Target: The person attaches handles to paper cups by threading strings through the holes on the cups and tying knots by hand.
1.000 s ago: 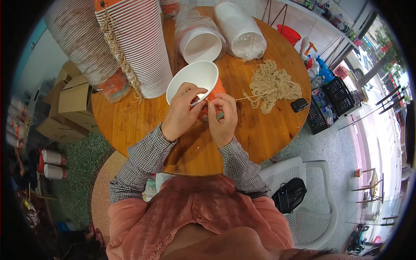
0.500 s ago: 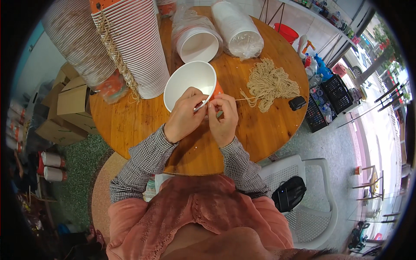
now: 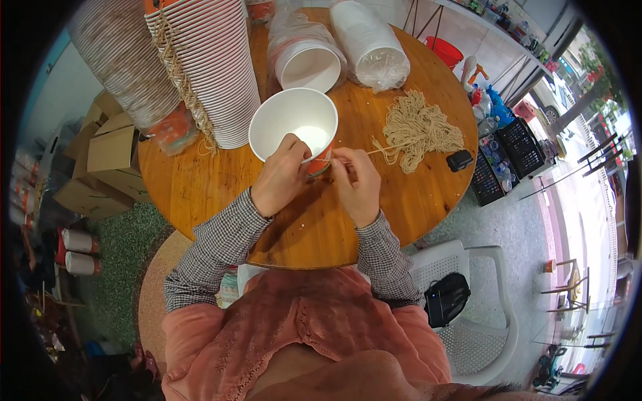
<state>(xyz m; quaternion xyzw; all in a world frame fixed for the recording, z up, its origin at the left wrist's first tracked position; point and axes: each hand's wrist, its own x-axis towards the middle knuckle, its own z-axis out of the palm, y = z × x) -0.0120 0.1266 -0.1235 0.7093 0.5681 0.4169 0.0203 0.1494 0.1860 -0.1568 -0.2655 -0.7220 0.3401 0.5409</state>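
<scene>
A paper bucket (image 3: 284,113), white inside and orange outside, stands tilted near the middle of the round table. My left hand (image 3: 281,175) grips its near rim, fingers inside the mouth. Just right of the bucket, my right hand (image 3: 358,184) pinches a thin tan string (image 3: 376,151) between thumb and fingers. One stretch of the string runs to the bucket's side by my left hand; the other trails right to a loose heap of tan string (image 3: 421,130). Where it meets the bucket is too small to make out.
A tall stack of nested buckets (image 3: 214,73) with knotted strings along its side stands at the left. Bagged white buckets (image 3: 309,67) and another wrapped stack (image 3: 371,50) lie at the back. A small black object (image 3: 459,160) sits at the table's right edge, above a white chair (image 3: 491,321).
My right hand has moved right, away from the rim, drawing the string out. The bucket has shifted slightly and its mouth faces up more. My left hand stays at the rim.
</scene>
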